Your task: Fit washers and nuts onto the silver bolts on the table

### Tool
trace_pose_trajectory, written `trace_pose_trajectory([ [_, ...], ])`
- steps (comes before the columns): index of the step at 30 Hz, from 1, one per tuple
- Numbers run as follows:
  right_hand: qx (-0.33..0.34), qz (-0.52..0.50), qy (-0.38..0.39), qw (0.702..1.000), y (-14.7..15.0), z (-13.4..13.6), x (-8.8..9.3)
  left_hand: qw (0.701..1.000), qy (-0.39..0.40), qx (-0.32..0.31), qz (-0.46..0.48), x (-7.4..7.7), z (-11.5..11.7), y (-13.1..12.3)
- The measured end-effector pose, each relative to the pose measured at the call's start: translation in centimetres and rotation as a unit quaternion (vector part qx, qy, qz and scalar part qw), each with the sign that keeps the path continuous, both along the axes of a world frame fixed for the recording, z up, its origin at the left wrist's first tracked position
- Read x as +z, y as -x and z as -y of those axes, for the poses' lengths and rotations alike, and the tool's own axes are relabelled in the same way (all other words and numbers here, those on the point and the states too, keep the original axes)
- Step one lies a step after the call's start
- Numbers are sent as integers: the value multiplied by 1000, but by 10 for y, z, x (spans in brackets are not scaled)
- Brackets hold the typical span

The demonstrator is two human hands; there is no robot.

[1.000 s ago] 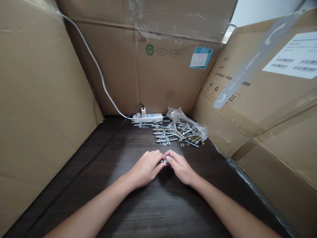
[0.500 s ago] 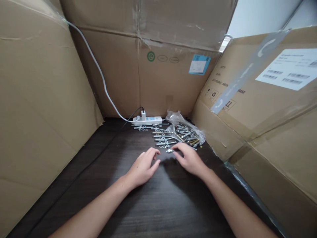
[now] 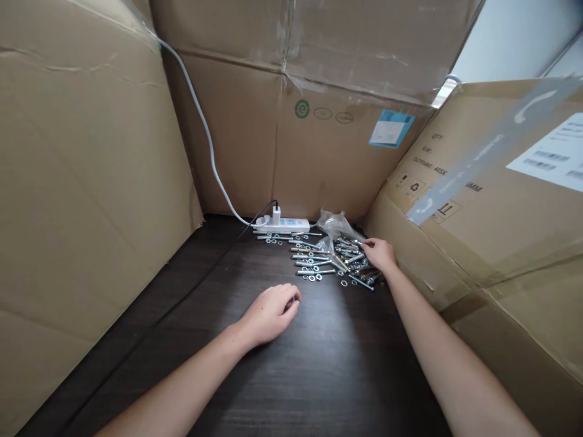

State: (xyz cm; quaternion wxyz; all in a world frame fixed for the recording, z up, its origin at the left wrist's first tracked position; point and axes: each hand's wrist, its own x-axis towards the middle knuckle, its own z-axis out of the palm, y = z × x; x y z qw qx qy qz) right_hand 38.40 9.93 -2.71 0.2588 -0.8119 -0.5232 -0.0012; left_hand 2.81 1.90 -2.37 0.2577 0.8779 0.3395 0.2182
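My right hand [image 3: 379, 254] is at the right edge of a pile of metal bolts [image 3: 353, 252], its fingers pinched on a bolt [image 3: 361, 243]. My left hand [image 3: 272, 309] rests low over the dark table, nearer to me than the bolts; its fingers are curled, and whether anything is inside them is hidden. Left of the pile, several bolts lie side by side in a column [image 3: 314, 263] with small washers [image 3: 312, 278] around them. Two loose washers [image 3: 344, 283] lie in front of the pile. A clear plastic bag [image 3: 334, 223] lies crumpled behind and partly among the bolts.
A white power strip [image 3: 286, 225] with a plugged-in adapter stands at the back. Its white cable [image 3: 207, 130] climbs the cardboard, and a black cable [image 3: 182, 297] crosses the dark table [image 3: 218, 376] on the left. Cardboard walls [image 3: 237, 139] enclose the back and both sides.
My right hand has moved right and away from me to the pile, and the bolt it held in front is gone from there. My left fingers have curled closer together. The view has shifted left.
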Motion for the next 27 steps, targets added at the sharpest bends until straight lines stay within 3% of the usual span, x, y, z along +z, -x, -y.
trace_pose_trajectory([
  [4, 29, 4, 4, 1000, -2, 0, -1, 1000, -15, 16, -9, -4, -4, 1],
  [8, 70, 24, -22, 997, 9, 21, 9, 999, -17, 38, -6, -7, -7, 1],
  [12, 159, 44, -25, 986, 48, 51, 14, 996, -16, 87, -16, -11, -13, -4],
  [16, 242, 80, -13, 967, 93, 70, 7, 990, -46, 121, -60, -10, -24, -18],
  [22, 236, 122, -5, 964, 116, 71, -2, 983, -75, 148, -76, -12, -43, -43],
  [27, 251, 126, -21, 959, 123, 77, 3, 987, -85, 132, -40, -11, -39, -43],
])
